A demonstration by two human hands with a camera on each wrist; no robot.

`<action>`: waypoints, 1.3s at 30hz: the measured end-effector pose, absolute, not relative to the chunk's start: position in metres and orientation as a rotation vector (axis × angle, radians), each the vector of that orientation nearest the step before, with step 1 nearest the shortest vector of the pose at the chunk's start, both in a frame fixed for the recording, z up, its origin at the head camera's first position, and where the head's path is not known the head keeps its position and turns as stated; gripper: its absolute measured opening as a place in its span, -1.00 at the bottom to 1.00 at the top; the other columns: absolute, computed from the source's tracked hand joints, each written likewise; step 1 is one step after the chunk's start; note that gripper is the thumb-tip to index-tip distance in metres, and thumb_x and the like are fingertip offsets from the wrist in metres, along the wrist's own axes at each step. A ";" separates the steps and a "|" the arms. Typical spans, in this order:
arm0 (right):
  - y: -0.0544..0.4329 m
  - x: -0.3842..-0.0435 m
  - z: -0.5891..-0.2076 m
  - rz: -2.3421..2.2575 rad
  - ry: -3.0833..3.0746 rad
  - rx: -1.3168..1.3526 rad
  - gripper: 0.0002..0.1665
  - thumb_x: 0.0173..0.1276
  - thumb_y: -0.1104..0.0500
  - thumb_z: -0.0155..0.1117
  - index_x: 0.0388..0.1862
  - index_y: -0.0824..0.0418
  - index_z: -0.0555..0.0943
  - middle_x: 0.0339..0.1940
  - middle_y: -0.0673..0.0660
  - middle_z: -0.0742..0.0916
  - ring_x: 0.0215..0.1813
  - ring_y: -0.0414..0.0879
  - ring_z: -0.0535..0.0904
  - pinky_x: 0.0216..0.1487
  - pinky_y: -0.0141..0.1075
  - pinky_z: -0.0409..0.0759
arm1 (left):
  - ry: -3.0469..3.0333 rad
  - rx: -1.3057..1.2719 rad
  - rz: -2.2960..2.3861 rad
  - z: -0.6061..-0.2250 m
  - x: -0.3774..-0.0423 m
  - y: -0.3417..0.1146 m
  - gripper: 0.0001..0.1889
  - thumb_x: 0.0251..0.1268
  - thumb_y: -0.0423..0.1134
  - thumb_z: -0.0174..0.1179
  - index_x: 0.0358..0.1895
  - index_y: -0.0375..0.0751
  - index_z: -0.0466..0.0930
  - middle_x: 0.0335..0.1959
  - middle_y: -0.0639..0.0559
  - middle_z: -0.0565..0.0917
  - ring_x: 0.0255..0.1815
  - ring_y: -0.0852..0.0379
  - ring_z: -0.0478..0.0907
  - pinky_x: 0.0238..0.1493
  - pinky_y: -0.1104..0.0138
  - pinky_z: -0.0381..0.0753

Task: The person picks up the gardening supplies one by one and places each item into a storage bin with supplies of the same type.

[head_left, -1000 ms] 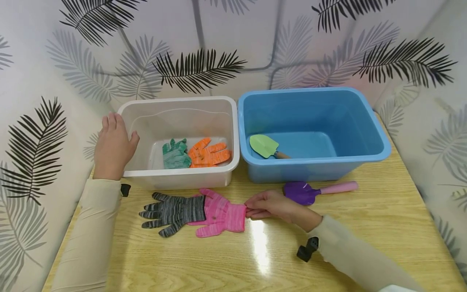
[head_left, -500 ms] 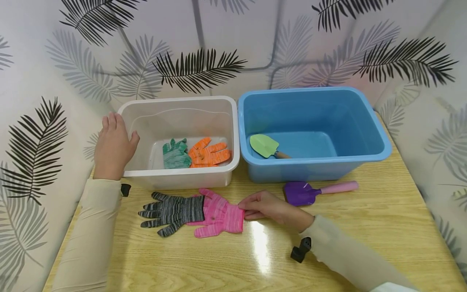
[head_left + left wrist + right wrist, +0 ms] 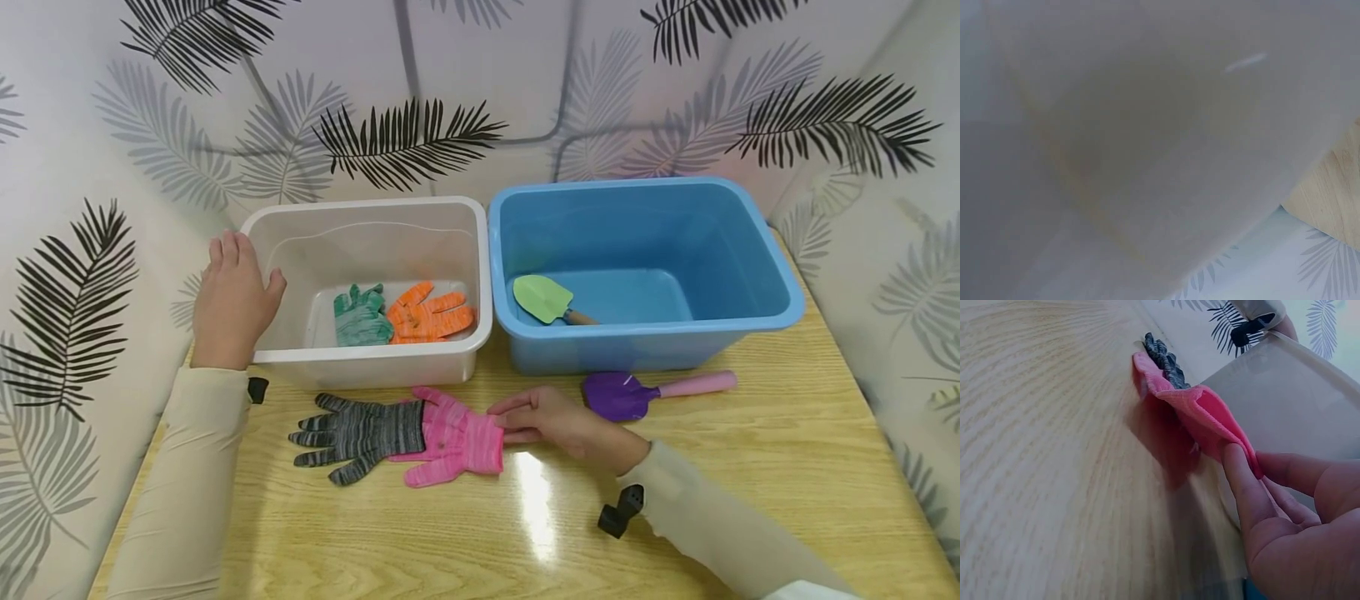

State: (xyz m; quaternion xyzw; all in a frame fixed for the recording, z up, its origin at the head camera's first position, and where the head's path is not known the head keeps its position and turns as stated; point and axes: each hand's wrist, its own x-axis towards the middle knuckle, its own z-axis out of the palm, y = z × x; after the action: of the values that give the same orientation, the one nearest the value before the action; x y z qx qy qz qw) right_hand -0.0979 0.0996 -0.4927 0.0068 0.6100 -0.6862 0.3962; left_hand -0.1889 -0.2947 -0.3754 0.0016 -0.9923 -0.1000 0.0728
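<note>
A pink knit glove (image 3: pixel 450 442) lies on the table in the head view, with a black-and-grey striped knit glove (image 3: pixel 360 433) overlapping its finger end. My right hand (image 3: pixel 558 425) pinches the pink glove's cuff between thumb and fingers. In the right wrist view the cuff (image 3: pixel 1216 419) is raised off the tabletop at the pinch. My left hand (image 3: pixel 234 304) rests on the left rim of the off-white bin (image 3: pixel 375 354), its thumb held apart. Inside that bin are a green glove (image 3: pixel 362 318) and an orange glove (image 3: pixel 427 317).
To the right stands a blue bin (image 3: pixel 645 333) holding a green-bladed trowel (image 3: pixel 543 300). In front of it a purple shovel with a pink handle (image 3: pixel 618 396) lies on the wooden table (image 3: pixel 375 542). The left wrist view mostly shows the bin's blurred wall (image 3: pixel 1147 125).
The right hand has shifted slightly left, its fingers now farther over the pink cuff. Both loose gloves have moved only a little. The left hand stays on the rim.
</note>
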 end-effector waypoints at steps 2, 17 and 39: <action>0.102 -0.099 -0.490 -1.752 1.532 0.004 -0.63 0.31 0.39 0.12 0.07 0.53 0.48 -0.01 0.29 0.63 -0.05 0.04 0.63 -0.01 -0.17 0.55 | -2.982 0.007 -0.300 -0.375 -0.189 -0.294 -0.29 0.39 -0.12 -0.17 0.35 -0.65 -0.15 0.37 -0.55 -0.08 0.41 -0.36 -0.20 0.32 -0.12 -0.04; 0.108 -0.100 -0.456 -1.821 1.432 -0.128 -0.61 0.28 0.38 0.18 0.06 0.55 0.48 -0.01 0.28 0.65 -0.04 0.05 0.63 0.07 0.02 0.42 | -2.990 0.015 -0.293 -0.374 -0.189 -0.294 -0.28 0.38 -0.12 -0.16 0.35 -0.66 -0.15 0.37 -0.55 -0.08 0.41 -0.36 -0.18 0.31 -0.14 -0.02; 0.113 -0.090 -0.396 -1.823 1.449 -0.307 -0.60 0.24 0.36 0.23 0.05 0.54 0.51 -0.10 0.33 0.68 -0.09 0.10 0.65 -0.05 -0.04 0.55 | -2.989 0.006 -0.298 -0.374 -0.189 -0.295 -0.29 0.38 -0.12 -0.17 0.34 -0.66 -0.14 0.36 -0.56 -0.08 0.41 -0.37 -0.19 0.33 -0.11 -0.05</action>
State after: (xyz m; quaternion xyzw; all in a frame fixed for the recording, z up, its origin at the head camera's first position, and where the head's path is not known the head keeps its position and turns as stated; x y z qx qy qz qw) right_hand -0.0905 0.1131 -0.3956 -0.1205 0.5690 -0.7159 0.3863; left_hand -0.1895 -0.2950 -0.3744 0.0018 -0.9927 -0.0990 0.0690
